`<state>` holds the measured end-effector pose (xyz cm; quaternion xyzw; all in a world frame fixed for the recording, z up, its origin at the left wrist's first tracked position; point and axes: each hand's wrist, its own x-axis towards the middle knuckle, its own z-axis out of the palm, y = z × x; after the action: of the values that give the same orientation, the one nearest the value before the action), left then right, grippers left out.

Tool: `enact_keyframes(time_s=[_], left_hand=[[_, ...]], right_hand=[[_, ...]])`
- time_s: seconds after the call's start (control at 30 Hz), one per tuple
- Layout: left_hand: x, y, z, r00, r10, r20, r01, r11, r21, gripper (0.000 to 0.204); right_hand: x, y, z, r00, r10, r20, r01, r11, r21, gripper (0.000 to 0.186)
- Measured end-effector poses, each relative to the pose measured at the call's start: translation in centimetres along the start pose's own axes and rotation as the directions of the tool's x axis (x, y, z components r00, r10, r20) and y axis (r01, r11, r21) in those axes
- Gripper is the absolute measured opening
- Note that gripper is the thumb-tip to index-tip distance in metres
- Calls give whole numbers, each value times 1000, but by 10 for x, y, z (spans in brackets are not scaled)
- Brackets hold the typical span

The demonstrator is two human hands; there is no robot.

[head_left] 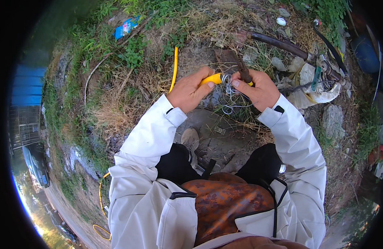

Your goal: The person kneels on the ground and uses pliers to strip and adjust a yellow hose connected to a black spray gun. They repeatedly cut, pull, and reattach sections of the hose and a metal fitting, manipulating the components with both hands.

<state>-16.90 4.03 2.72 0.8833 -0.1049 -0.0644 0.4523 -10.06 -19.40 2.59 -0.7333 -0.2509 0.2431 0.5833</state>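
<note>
My left hand [191, 90] is closed around a yellow hose [210, 79], near its end. Loops of thin silvery wire [227, 83] curl at that end, with a tangled tail hanging below and bending to the right. My right hand [258, 90] faces it, thumb and fingers pinched on the wire beside the hose end. A dark, rusty bar-shaped thing [243, 68] with a bit of yellow at its lower end shows by the right fingers; whether they grip it I cannot tell. Part of the yellow hose [174, 68] rises behind my left hand.
Dry grass and weeds surround a wet, muddy patch. On the right lie a dark pipe [281, 45] with a metal fitting, a dirty white sack [324, 89] and a grey stone [333, 120]. A blue packet [126, 27] lies at the far left. My shoe [190, 140] stands below my hands.
</note>
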Motion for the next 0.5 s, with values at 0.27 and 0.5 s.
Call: enact_keyframes(time_s=[0.27, 0.5], left_hand=[[-1, -5, 0, 998, 25, 64, -16, 991, -132, 35], [1, -6, 8, 999, 50, -12, -50, 880, -472, 38]], right_hand=[[6, -7, -1, 999, -6, 38, 10, 993, -114, 22], [2, -15, 4, 999, -44, 10, 45, 987, -157, 23]])
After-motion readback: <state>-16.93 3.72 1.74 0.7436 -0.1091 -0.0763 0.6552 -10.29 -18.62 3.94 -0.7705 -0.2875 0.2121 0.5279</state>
